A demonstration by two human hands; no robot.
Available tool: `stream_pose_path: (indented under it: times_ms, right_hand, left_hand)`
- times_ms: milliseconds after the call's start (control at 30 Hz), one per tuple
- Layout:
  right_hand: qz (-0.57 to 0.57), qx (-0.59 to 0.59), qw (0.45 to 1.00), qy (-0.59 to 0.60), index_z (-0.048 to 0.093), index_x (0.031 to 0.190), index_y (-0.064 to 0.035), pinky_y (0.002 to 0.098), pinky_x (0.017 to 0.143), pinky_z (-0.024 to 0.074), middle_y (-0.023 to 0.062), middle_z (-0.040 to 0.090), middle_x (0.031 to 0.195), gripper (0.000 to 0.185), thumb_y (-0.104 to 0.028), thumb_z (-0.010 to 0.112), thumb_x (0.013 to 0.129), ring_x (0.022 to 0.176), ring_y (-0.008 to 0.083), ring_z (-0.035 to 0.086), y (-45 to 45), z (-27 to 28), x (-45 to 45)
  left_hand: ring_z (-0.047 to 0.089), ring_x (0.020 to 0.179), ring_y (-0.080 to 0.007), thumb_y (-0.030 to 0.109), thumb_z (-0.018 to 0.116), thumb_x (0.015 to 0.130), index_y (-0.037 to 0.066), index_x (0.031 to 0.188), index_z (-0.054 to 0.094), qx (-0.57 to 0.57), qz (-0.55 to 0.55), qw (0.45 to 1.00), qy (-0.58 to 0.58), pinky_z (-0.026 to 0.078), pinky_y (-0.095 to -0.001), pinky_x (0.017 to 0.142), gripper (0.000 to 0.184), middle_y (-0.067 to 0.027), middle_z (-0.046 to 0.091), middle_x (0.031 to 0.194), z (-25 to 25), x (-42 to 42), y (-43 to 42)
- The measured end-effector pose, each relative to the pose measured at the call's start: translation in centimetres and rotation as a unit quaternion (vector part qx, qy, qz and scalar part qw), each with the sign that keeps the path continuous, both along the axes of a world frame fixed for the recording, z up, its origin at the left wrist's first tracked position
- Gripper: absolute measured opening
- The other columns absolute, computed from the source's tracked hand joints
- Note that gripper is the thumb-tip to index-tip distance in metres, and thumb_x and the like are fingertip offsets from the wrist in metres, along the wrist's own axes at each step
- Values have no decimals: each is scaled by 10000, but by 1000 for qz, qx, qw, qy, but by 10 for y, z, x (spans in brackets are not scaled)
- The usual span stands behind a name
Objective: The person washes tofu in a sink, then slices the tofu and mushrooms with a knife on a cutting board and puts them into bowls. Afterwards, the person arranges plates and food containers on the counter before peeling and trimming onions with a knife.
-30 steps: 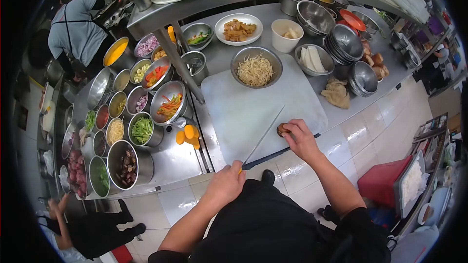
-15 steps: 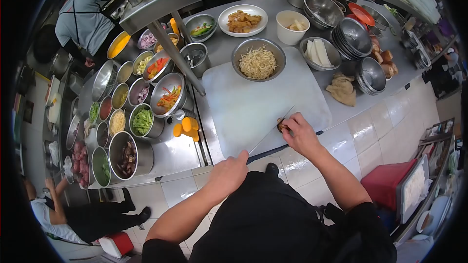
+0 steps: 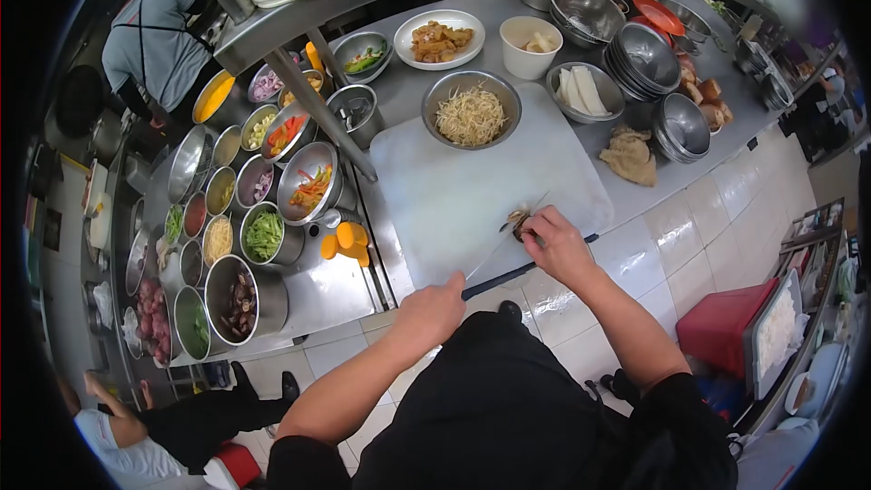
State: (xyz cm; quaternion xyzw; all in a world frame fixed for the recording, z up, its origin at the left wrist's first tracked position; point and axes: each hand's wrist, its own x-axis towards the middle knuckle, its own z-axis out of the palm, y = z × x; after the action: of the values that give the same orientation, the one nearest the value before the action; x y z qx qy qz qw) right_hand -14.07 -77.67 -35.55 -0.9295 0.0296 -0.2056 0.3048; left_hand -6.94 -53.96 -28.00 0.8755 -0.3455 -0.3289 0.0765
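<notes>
My left hand (image 3: 432, 310) is wrapped round the handle of a knife (image 3: 488, 265) near the front edge of the white cutting board (image 3: 426, 209). The blade points up and right, its far end at a brown mushroom (image 3: 518, 223). My right hand (image 3: 555, 240) pinches that mushroom against the board with bent fingers. Thin slices lie at the mushroom's left side. Behind both hands, a steel bowl of bean sprouts (image 3: 471, 116) rests on the board's back part.
Steel containers of cut vegetables, among them one of dark mushrooms (image 3: 239, 304), crowd the left counter. A metal post (image 3: 322, 113) rises left of the board. Stacked bowls (image 3: 646, 59) stand back right. One co-worker (image 3: 154, 45) is back left, another lower left.
The blade has come across to the mushroom, and slices now lie beside it. My right hand has stayed on the mushroom. The lower-left co-worker has shifted.
</notes>
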Motion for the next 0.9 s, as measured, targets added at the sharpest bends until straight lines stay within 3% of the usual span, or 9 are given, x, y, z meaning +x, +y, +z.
stream_pose_path:
  times_ms: [100, 233, 400, 533, 600, 733, 900]
  right_hand:
    - [-5, 8, 1000, 1, 642, 921, -49, 375, 691, 538, 107, 595, 943, 160, -25, 723, 785, 791, 305, 638, -1, 2, 0]
    - [-9, 15, 1000, -6, 643, 914, -48, 376, 691, 535, 109, 599, 925, 149, -28, 725, 792, 786, 310, 636, -1, -3, 0]
    - [-14, 11, 1000, -11, 645, 906, -43, 376, 695, 534, 112, 603, 927, 140, -27, 728, 794, 786, 315, 636, 0, 0, 0]
    - [-7, 18, 1000, -8, 648, 911, -41, 377, 696, 534, 116, 608, 931, 140, -25, 728, 797, 791, 321, 636, 1, 2, -1]
    - [-11, 22, 1000, -6, 650, 914, -40, 377, 695, 532, 118, 610, 933, 140, -27, 728, 799, 794, 323, 637, 0, -1, -2]
    - [-17, 14, 1000, 7, 652, 923, -35, 383, 689, 527, 117, 612, 927, 143, -31, 730, 803, 798, 325, 636, 0, 1, -4]
    - [-16, 9, 1000, -5, 651, 926, -26, 391, 683, 520, 112, 606, 910, 142, -27, 727, 806, 793, 332, 629, 0, 3, -3]
  left_hand:
    - [659, 820, -443, 108, 461, 904, 10, 1093, 471, 34, 1, 999, 8, 501, -545, 726, 213, -245, 668, 826, 23, 5, 1]
    - [658, 873, -446, 184, 463, 936, 25, 1121, 470, 20, -1, 1000, 23, 500, -549, 774, 244, -256, 677, 864, -3, 1, 4]
    - [662, 896, -440, 190, 459, 940, 29, 1133, 472, 53, -10, 998, 19, 507, -537, 785, 251, -260, 681, 891, 26, 4, 2]
    - [664, 871, -447, 125, 440, 915, 21, 1142, 488, 36, -10, 999, 28, 502, -549, 786, 254, -260, 679, 876, -3, 12, -8]
    - [662, 877, -450, 130, 443, 915, 22, 1145, 490, 39, -6, 999, 36, 500, -550, 791, 258, -261, 678, 883, 28, 12, -3]
    - [655, 912, -454, 137, 442, 919, 24, 1154, 486, 34, -13, 999, 30, 498, -540, 815, 264, -266, 676, 918, -4, 8, -8]
    - [655, 936, -442, 157, 439, 935, 25, 1168, 485, 86, -18, 995, 37, 509, -518, 830, 272, -254, 682, 947, 25, 9, -7]
